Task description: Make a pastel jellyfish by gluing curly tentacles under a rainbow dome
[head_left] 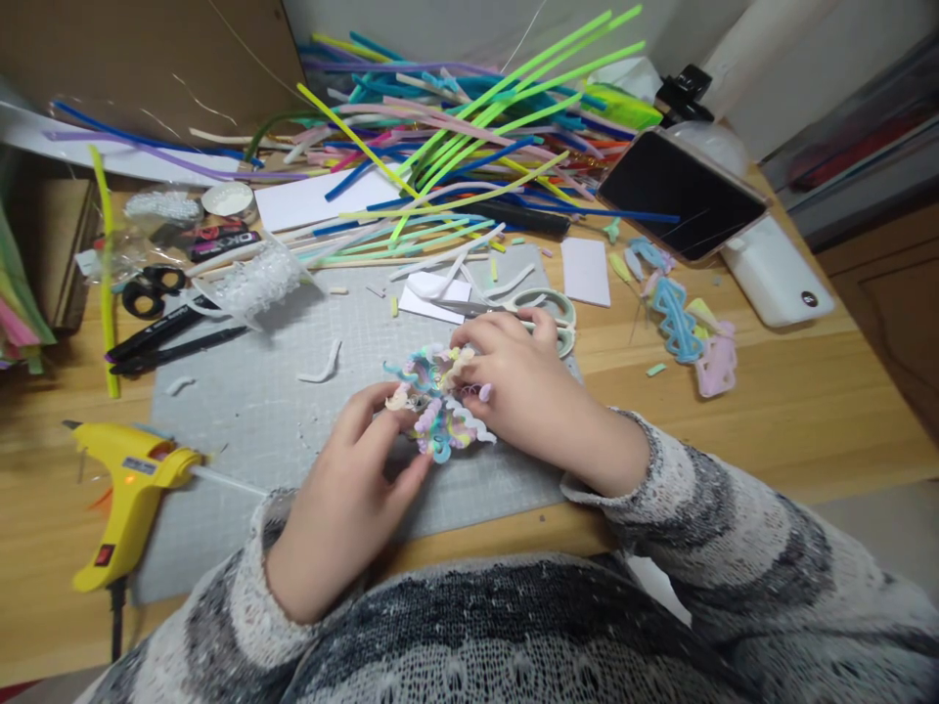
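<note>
A small pastel pipe-cleaner ornament (440,416) in pink, teal, yellow and white lies between my hands, over the grey cutting mat (242,440). Its left edge is gripped by my left hand (359,479), thumb below and fingers bent above. My right hand (520,391) curls around its upper right side, with the fingertips partly hidden behind the ornament. Just beyond the right fingers lie scissors (564,311) with pale handles. White bent pipe-cleaner offcuts (323,362) are scattered on the mat.
A yellow hot glue gun (132,494) with a glue stick rests at left. Behind it are black markers (157,337), black scissors (154,291) and a clear beaded spool (256,284). Many coloured pipe cleaners (469,127) pile up at the back. A phone (682,196) leans at right, near pastel pipe-cleaner shapes (675,318).
</note>
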Available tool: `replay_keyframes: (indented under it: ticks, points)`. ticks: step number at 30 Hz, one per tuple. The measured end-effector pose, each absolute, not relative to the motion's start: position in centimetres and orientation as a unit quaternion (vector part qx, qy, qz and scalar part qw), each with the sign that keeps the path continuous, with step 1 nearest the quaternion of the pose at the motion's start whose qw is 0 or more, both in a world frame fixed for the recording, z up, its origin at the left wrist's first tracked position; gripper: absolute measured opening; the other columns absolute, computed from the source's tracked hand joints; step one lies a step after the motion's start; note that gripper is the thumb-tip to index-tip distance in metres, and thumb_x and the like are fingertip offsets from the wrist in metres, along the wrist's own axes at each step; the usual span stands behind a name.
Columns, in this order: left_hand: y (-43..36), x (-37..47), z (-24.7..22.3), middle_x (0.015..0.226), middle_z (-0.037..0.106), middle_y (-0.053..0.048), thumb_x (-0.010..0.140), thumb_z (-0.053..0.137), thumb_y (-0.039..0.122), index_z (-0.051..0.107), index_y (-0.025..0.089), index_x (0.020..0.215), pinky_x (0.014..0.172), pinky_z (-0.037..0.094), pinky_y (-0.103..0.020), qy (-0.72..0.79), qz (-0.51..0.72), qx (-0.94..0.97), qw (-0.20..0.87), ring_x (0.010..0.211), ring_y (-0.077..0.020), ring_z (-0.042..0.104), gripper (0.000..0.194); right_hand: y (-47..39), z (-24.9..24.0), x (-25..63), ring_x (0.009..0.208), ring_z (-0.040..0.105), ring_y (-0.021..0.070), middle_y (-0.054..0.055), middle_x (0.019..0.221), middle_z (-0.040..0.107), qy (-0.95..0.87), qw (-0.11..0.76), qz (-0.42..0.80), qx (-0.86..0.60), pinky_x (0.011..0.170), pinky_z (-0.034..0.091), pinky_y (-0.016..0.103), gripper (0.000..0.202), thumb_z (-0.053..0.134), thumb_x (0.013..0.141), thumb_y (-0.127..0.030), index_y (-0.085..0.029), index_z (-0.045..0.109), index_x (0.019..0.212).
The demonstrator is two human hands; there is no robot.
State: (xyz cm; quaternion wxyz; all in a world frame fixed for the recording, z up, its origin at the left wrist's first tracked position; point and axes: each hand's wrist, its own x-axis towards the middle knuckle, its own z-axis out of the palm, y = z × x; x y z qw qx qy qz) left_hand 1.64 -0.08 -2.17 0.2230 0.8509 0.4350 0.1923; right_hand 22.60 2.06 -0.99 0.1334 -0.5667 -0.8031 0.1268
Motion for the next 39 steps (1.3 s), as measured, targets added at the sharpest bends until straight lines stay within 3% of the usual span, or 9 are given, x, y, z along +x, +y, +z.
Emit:
replay_keyframes:
  ticks: [24,29,33,39]
  points:
    - [-0.1,1.7,-2.1,0.128,0.051,-0.012,0.087,0.061,0.021,0.053,0.020,0.105,0.099,0.051,-0.044,0.431,0.189,0.851,0.232,0.120,-0.0247,0.052,0.020,2.2,-0.2,23.2,0.118,0.050,0.0282,0.005,0.118,0.065,-0.801,0.130,0.178,-0.557,0.103,0.017,0.054,0.010,0.063,0.083,-0.019,-0.024,0.072,0.086]
    - [-0.1,1.7,-2.0,0.129,0.050,-0.012,0.087,0.061,0.020,0.053,0.020,0.106,0.101,0.050,-0.046,0.434,0.190,0.847,0.241,0.123,-0.0252,0.052,0.021,2.2,1.5,25.8,0.114,0.056,0.0237,0.004,0.115,0.065,-0.764,0.201,0.256,-0.557,0.103,0.028,0.048,0.006,0.064,0.084,-0.022,-0.023,0.068,0.089]
    - [0.0,1.7,-2.0,0.128,0.052,-0.012,0.086,0.063,0.020,0.054,0.020,0.106,0.102,0.050,-0.047,0.438,0.193,0.843,0.246,0.122,-0.0255,0.053,0.022,2.3,1.2,27.4,0.094,0.061,0.0202,0.005,0.100,0.068,-0.725,0.263,0.308,-0.557,0.087,0.045,0.038,0.008,0.065,0.083,-0.025,-0.021,0.067,0.089]
    - [0.2,1.5,-1.9,0.127,0.052,-0.011,0.086,0.064,0.022,0.056,0.019,0.107,0.103,0.049,-0.045,0.437,0.197,0.847,0.230,0.122,-0.0247,0.053,0.023,2.6,-0.6,26.5,0.078,0.059,0.0149,0.003,0.088,0.068,-0.679,0.295,0.385,-0.551,0.073,0.048,0.032,0.013,0.064,0.082,-0.023,-0.019,0.067,0.094]
